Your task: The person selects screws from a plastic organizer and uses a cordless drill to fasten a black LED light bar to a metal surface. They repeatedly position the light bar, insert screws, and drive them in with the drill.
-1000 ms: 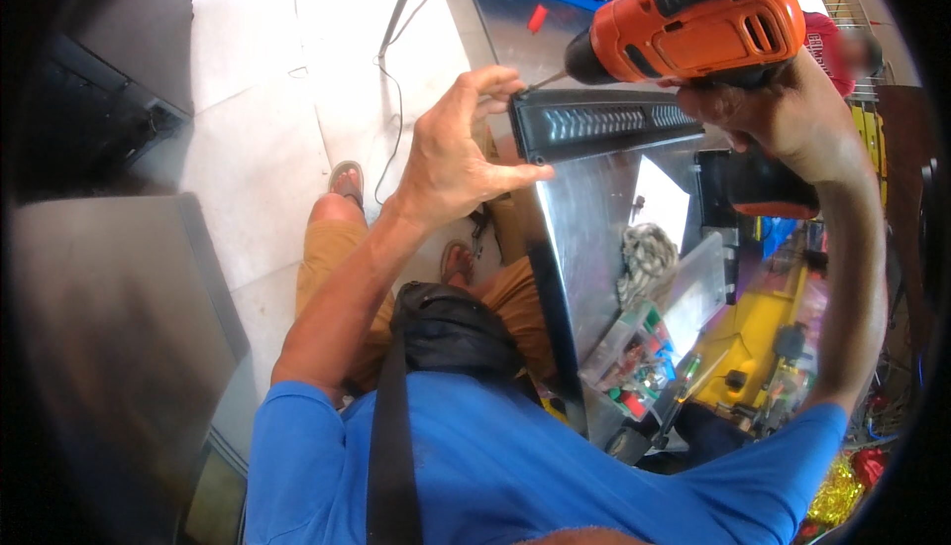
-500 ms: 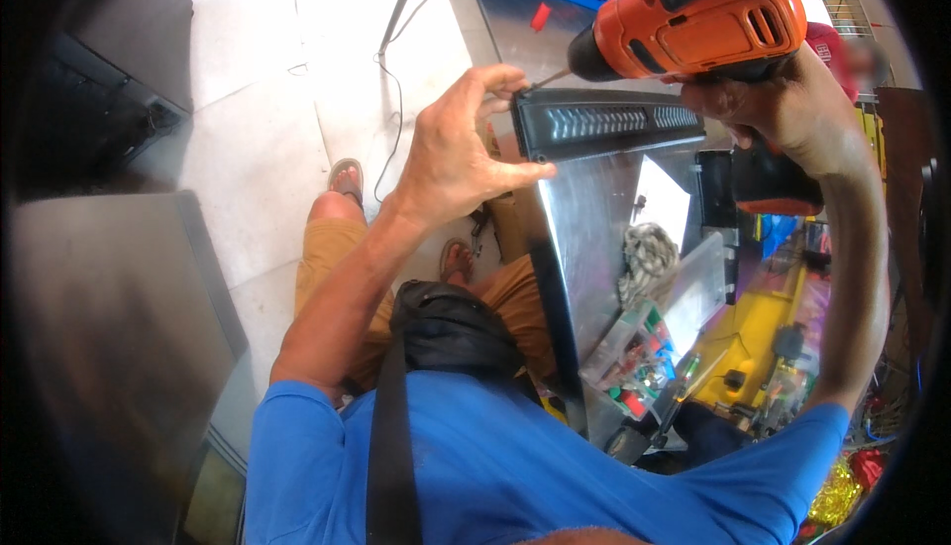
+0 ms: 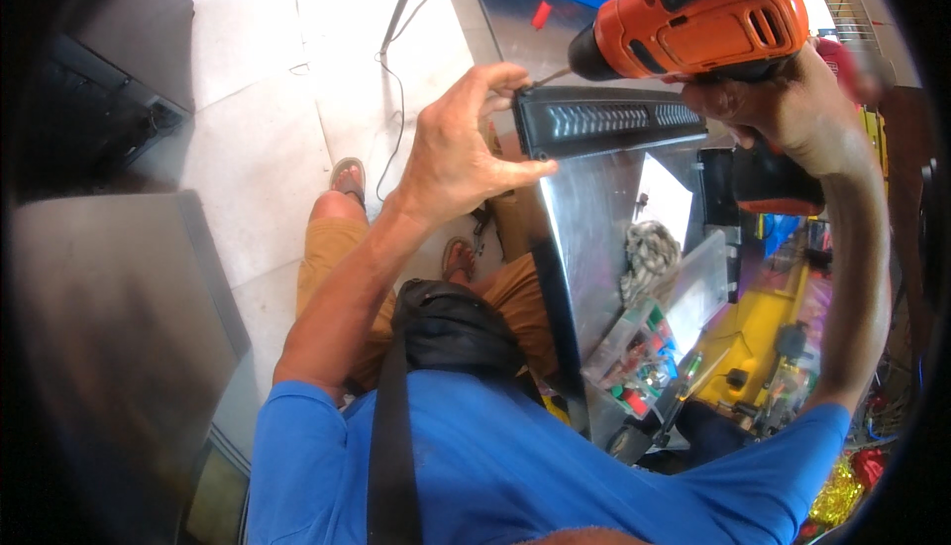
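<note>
My right hand [image 3: 763,109] is wrapped round the grip of an orange and black cordless drill [image 3: 693,20], held level at the upper right. The drill's thin bit points left and meets the top left corner of a long black vented panel [image 3: 604,121]. At the panel's left end, my left hand [image 3: 461,149] grips it, thumb on the lower corner and fingers at the upper one close to the bit tip. Whether a screw sits under the tip is too small to tell. Below the panel lies a metal-topped table [image 3: 584,238].
On the table are a white sheet [image 3: 662,193], a crumpled grey rag [image 3: 649,253] and a clear parts box [image 3: 634,357] with several small coloured pieces. A yellow case [image 3: 758,347] lies further right. Grey cabinets [image 3: 119,297] stand at left. Another person [image 3: 842,59] is partly visible at far right.
Almost nothing differs. The bit stays at the panel's corner, both hands keep their holds, and the whole view has shifted very slightly.
</note>
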The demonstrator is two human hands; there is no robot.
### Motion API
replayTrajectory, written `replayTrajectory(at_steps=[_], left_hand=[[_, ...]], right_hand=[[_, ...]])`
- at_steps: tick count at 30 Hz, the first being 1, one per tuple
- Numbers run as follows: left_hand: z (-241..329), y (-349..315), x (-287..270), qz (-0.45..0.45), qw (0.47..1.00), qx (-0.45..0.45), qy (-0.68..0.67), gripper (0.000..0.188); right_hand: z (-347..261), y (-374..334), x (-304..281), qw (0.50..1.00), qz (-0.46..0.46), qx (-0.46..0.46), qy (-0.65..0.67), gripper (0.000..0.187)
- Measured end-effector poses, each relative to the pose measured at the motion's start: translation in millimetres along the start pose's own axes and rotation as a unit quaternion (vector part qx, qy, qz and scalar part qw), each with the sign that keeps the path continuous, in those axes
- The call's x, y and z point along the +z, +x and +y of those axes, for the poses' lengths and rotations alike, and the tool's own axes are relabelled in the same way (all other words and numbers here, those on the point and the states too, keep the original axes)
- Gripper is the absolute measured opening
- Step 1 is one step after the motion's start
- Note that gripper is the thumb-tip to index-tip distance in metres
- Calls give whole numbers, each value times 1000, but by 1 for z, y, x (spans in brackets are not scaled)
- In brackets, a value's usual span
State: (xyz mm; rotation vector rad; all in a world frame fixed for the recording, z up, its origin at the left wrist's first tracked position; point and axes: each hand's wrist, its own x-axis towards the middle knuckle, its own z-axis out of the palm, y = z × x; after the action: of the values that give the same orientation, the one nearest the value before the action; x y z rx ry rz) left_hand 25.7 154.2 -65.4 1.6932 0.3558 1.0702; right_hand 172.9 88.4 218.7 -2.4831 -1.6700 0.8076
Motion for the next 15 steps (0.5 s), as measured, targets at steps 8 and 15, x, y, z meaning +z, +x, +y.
replayTrajectory(at_steps=[8,15], left_hand=[[0,0,0,4,1000,8,-3,84],[0,0,0,7,1000,7,2,83]], right_hand=[[-1,1,-3,999,7,22,-26,41],[-3,0,-1,999,17,28,-9,41]])
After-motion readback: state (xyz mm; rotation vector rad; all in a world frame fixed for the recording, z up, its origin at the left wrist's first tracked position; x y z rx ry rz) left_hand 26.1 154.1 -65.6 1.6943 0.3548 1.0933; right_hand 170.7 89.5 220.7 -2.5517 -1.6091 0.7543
